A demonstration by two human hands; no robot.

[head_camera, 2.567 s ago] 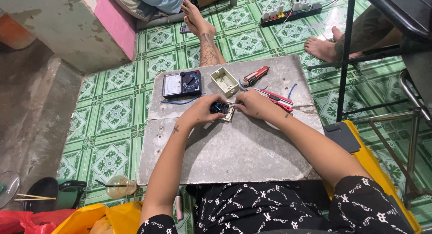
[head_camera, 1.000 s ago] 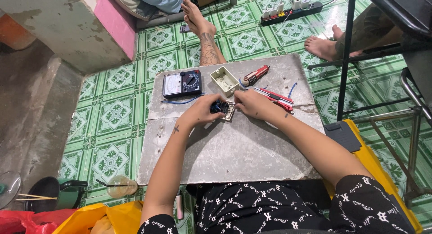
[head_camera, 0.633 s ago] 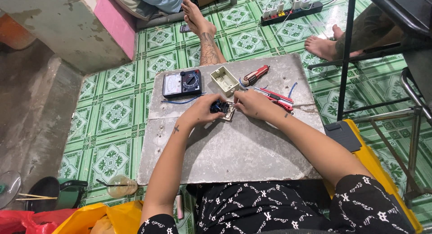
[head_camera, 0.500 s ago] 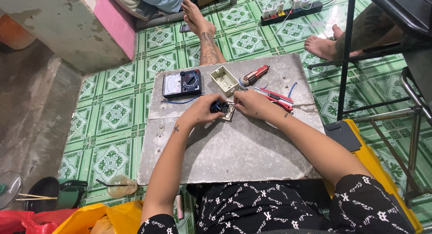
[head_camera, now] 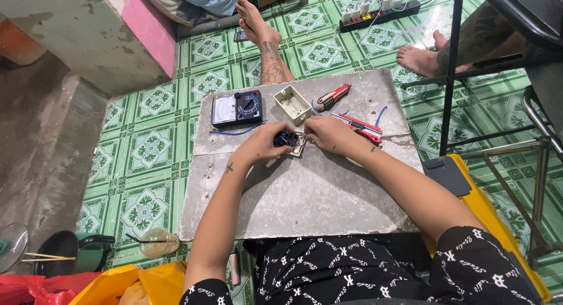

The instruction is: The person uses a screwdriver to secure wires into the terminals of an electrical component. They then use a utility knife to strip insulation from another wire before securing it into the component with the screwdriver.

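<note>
On a grey slab [head_camera: 305,193] laid over the floor, both my hands meet around a small electrical switch part [head_camera: 290,142], dark on top with a pale plate. My left hand [head_camera: 265,145] grips it from the left. My right hand [head_camera: 326,133] pinches it from the right, fingers closed on its edge. A pale wall box [head_camera: 292,104] lies just beyond the hands. A red-and-black screwdriver [head_camera: 332,97] and red-handled pliers [head_camera: 360,125] lie to the right of it, next to a short blue wire [head_camera: 381,115].
A black analogue multimeter [head_camera: 237,108] with leads sits at the slab's far left. Other people's bare feet [head_camera: 265,35] [head_camera: 419,59] rest on the green tiled floor beyond. A power strip [head_camera: 378,9] lies far off. A yellow case [head_camera: 469,193], metal frame [head_camera: 451,70] and plastic cup [head_camera: 155,242] stand nearby.
</note>
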